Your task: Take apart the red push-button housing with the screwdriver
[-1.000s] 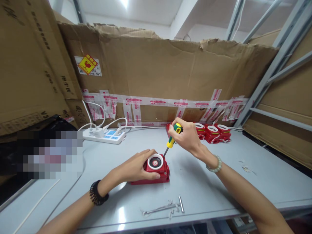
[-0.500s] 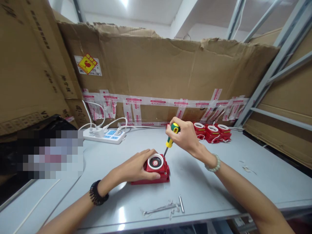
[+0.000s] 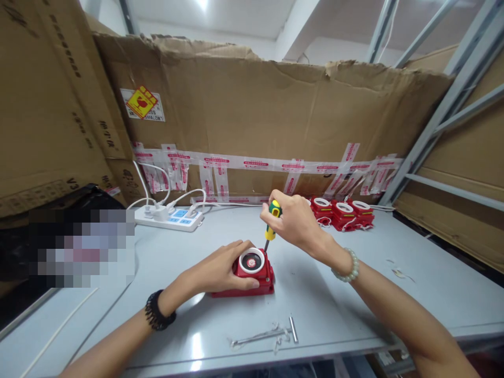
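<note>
Head view: the left hand [image 3: 224,269], grip wide, clasps and half-hides the red box [image 3: 263,276] on the desk [image 3: 334,315]; the right hand [image 3: 300,226], grip tight, partly covers the screwdriver [image 3: 270,232]. The box lies lengthwise left-right, the screwdriver points steeply downward.

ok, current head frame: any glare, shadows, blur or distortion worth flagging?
Head view, front: glare streak on the tabletop, soft shadow below the right forearm; head view, top: ceiling light blown out; head view, left: pixelated patch hides detail; head view, right: metal upright leans, likely wide-angle distortion; head view, centre: screwdriver and red unit fairly sharp.
</note>
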The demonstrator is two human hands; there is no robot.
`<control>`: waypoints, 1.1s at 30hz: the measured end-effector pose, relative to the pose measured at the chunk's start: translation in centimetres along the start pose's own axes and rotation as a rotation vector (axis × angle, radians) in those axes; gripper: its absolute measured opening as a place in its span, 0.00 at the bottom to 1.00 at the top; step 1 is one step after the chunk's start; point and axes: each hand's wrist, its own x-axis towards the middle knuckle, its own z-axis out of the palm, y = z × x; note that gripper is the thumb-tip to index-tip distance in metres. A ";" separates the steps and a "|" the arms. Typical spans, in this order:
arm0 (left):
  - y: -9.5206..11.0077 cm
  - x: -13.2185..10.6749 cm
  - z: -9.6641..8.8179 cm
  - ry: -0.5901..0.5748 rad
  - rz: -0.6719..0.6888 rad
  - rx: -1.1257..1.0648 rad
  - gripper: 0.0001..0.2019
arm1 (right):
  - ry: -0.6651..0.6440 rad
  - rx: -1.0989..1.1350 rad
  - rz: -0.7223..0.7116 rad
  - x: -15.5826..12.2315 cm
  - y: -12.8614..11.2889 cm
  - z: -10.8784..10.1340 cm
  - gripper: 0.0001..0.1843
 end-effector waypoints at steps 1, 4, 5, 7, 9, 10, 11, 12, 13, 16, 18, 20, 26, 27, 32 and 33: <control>0.0 0.0 0.0 -0.002 0.001 0.001 0.23 | -0.015 -0.058 0.008 0.1 -0.1 -0.1 0.11; 0.1 0.0 -0.1 -0.007 0.001 0.001 0.22 | -0.058 -0.222 0.041 0.6 -0.4 -0.5 0.18; 0.1 0.0 -0.1 -0.004 0.002 0.001 0.21 | -0.072 -0.266 0.057 0.7 -0.5 -0.7 0.21; 0.1 0.0 -0.1 0.000 0.008 -0.001 0.21 | -0.102 -0.335 0.086 0.9 -0.6 -1.2 0.26; 0.0 0.0 -0.1 0.000 0.015 -0.006 0.21 | -0.134 -0.377 0.102 1.1 -0.5 -1.8 0.29; 0.0 0.0 0.0 -0.002 0.015 -0.006 0.21 | -0.162 -0.383 0.097 1.1 -0.5 -2.1 0.29; 0.1 0.0 0.0 -0.003 0.013 -0.006 0.21 | -0.194 -0.381 0.085 1.2 -0.5 -2.3 0.29; 0.1 0.0 0.0 -0.005 0.010 -0.007 0.21 | -0.223 -0.372 0.070 1.3 -0.6 -2.4 0.28; 0.1 0.0 0.0 -0.003 0.008 -0.010 0.21 | -0.250 -0.358 0.056 1.4 -0.7 -2.5 0.27; 0.3 0.0 0.0 -0.001 0.013 -0.022 0.20 | -0.291 -0.296 0.020 1.5 -1.0 -2.3 0.22; 0.4 0.1 -0.1 -0.001 0.022 -0.032 0.19 | -0.311 -0.231 -0.038 1.5 -1.1 -2.1 0.18; 0.3 0.1 -0.1 -0.005 0.026 -0.037 0.19 | -0.356 -0.146 -0.123 1.6 -0.9 -2.3 0.16; 0.1 0.0 -0.1 -0.012 0.016 -0.033 0.20 | -0.694 0.124 -0.313 2.6 1.0 -5.1 0.11; 0.1 0.0 -0.1 -0.012 0.017 -0.037 0.21 | -0.736 0.128 -0.310 2.7 1.1 -5.4 0.10; 0.2 0.1 -0.1 -0.011 0.027 -0.046 0.20 | -0.495 -0.189 -0.216 2.0 0.7 -4.3 0.25; 0.2 0.1 -0.1 -0.013 0.025 -0.041 0.20 | -0.434 -0.239 -0.216 1.9 0.5 -3.9 0.26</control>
